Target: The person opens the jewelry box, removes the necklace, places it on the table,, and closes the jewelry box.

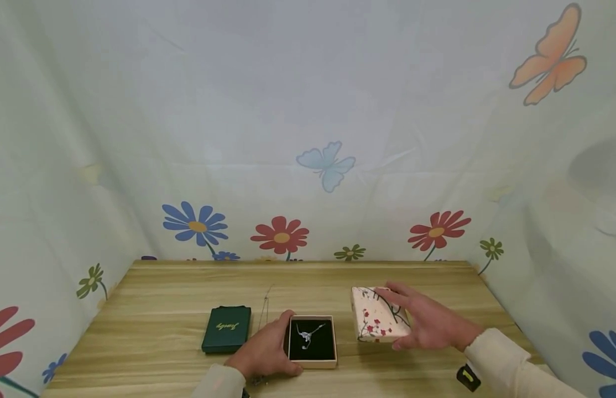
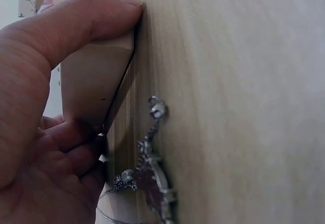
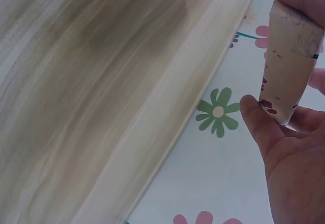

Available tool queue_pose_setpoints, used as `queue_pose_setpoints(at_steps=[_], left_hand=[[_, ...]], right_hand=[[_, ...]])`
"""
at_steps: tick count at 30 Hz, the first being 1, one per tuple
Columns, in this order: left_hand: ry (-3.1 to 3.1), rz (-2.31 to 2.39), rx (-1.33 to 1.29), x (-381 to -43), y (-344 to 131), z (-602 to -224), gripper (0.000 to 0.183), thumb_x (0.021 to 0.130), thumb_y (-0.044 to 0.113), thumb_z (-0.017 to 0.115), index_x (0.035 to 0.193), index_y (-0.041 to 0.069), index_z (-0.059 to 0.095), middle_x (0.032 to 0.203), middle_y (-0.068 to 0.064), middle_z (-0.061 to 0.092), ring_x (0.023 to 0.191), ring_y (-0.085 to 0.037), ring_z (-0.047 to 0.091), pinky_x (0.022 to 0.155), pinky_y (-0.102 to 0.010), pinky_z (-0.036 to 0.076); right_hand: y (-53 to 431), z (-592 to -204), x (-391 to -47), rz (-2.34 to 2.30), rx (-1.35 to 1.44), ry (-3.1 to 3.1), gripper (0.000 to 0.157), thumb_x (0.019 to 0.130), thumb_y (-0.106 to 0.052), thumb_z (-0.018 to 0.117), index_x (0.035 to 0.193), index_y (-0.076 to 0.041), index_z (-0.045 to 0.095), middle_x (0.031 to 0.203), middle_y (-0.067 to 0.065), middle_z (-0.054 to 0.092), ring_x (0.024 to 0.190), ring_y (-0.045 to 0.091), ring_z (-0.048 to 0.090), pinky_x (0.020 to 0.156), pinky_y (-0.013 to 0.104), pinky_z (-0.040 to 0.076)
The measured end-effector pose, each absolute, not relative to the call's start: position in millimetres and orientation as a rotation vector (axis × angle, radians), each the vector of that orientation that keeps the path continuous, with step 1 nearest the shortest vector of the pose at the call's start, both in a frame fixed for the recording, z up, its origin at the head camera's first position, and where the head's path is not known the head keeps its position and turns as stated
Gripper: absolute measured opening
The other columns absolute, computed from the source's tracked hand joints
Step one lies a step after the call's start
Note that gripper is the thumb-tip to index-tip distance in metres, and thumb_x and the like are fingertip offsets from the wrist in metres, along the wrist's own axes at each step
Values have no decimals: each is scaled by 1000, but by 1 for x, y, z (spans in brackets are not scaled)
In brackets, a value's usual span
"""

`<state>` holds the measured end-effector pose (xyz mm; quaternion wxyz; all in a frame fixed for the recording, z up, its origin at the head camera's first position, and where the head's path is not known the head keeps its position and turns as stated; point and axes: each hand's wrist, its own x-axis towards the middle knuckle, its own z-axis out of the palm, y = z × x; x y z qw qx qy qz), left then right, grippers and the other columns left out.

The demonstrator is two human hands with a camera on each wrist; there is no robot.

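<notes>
My left hand [image 1: 268, 348] grips the left side of a small square jewelry box [image 1: 314, 365], which stands on the table without its lid. A silver necklace [image 1: 305, 335] with a pendant lies on the black lining inside. To the right, my right hand [image 1: 432, 320] holds the cream box lid [image 1: 375, 319], printed with red flowers, raised above the table. In the right wrist view, the thumb and fingers clasp the lid [image 3: 288, 66] by its edges. Beside my left hand lies a second necklace; its silver pendant [image 2: 155, 183] shows in the left wrist view.
A dark green jewelry case [image 1: 226, 330] with gold lettering lies left of my left hand. The second necklace's thin chain [image 1: 266, 309] stretches back between case and box. Fabric [image 1: 308, 110] printed with flowers and butterflies encloses the back and sides of the wooden table [image 1: 154, 315].
</notes>
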<state>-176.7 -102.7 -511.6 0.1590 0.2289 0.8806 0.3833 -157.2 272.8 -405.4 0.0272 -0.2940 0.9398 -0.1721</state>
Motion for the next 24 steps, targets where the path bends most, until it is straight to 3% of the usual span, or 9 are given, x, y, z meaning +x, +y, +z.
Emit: queue_pose_setpoints(at_steps=[24], left_hand=[[2494, 1132, 644, -177, -101, -513, 113, 68, 35, 97, 155, 5, 31, 108, 4, 68, 85, -8, 62, 80, -34, 55]], right_hand=[[270, -429, -157, -572, -753, 2823, 106, 73, -39, 95, 161, -24, 39, 164, 24, 37, 143, 51, 44, 108, 72, 44]])
